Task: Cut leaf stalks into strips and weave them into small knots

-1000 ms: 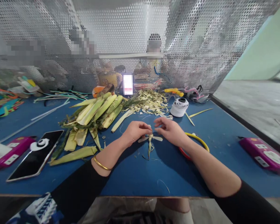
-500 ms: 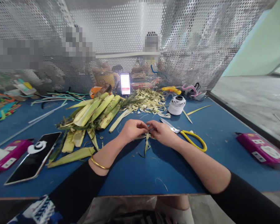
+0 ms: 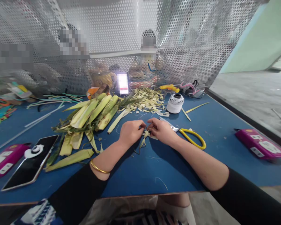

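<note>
A small knotted piece of corn husk (image 3: 145, 135) with thin trailing ends lies between my two hands, low over the table. My right hand (image 3: 163, 131) has its fingers closed on it, and part of the husk disappears beneath that hand. My left hand (image 3: 131, 132) is closed in a pinch close to the knot; whatever is in its fingertips is too small to make out. Scissors with yellow handles (image 3: 193, 139) lie just beyond my right wrist, blades pointing to my fingers. To the left sits a heap of green corn husks (image 3: 93, 114).
Shredded husk (image 3: 148, 100) is piled behind my hands, beside a white thread spool (image 3: 175, 104) and a yellow glue gun (image 3: 170, 88). A phone (image 3: 31, 164) lies at left; a magenta pack (image 3: 259, 143) lies at right. Perforated metal sheeting (image 3: 114, 31) closes the table's back.
My fingertips, which were together, are now slightly apart. The husk's trailing ends have swung to the left. The whole view has shifted a little.
</note>
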Demonstrator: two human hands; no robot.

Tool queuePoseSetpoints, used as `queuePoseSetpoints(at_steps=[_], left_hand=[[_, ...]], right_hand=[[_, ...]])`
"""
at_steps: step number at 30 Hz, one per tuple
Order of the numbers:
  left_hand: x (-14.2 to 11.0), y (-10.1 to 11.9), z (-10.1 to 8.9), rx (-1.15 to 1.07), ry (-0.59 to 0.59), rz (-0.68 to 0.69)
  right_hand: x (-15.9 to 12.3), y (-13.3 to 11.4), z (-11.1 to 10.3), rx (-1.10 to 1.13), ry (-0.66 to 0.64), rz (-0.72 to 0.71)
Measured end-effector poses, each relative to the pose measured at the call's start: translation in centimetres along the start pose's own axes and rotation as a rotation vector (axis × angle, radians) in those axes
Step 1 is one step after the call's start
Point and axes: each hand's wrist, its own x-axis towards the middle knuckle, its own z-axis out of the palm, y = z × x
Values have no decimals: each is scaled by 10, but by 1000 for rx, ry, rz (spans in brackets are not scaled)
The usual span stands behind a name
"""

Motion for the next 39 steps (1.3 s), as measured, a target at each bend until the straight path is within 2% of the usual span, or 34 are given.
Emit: queuePoseSetpoints(at_steps=[7,12,17,24,28,33,39], left_hand=[[0,-1,3,103,13,80],[-1,0,4,58,80,106],[-2,3,2,33,60,126],[-2,7,-1,-33,71,84],[-2,6,-1,-160,82,22],[1,4,0,-344,59,-83],[4,1,0,-456,14,-115]], right_hand=[[-1,-4,-1,5,-15,-30],[0,-8,-4,57,-10,43],[1,-7,-6,95,-22,69],[2,-5,-6,125,29,46],[1,-5,-6,79,68,59],[2,-1,-6,15,147,-2],[1,0,-8,-38,184,-57]])
